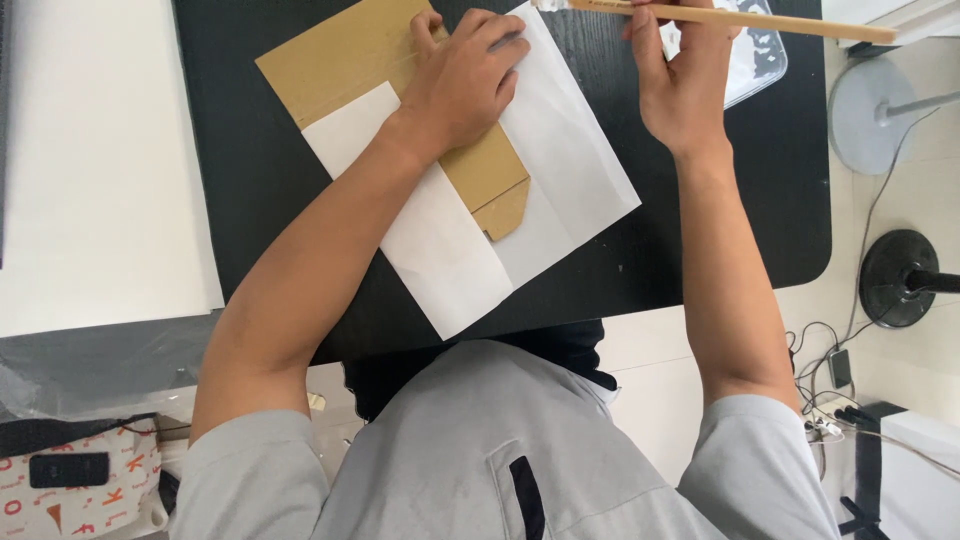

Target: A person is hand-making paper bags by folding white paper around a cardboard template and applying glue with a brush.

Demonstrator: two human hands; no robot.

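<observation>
Pressing flat on a brown cardboard piece (400,70), the left hand (465,80) has its grip released, palm and fingers spread over the card, which lies on a sheet of white paper (460,250) on the black desk (260,170). The right hand (680,85) has its grip closed around a long wooden brush handle (740,18), held level near the far edge of the desk; the bristle end sits at the top margin of the view and is hard to make out. A clear plastic tray (755,55) lies just behind the right hand, partly hidden by it. Judged from this arrangement, the card could slide on the smooth paper if the left palm eased off, since only that hand pins it; a wet brush carried across could also drip onto the white sheet, and the long handle could knock the tray. The left forearm crosses the near part of the sheet and blocks access there. A white board (100,160) lies to the left, lamp bases (905,275) and cables (830,380) occupy the floor at right, and a patterned bag (70,490) sits at lower left.
</observation>
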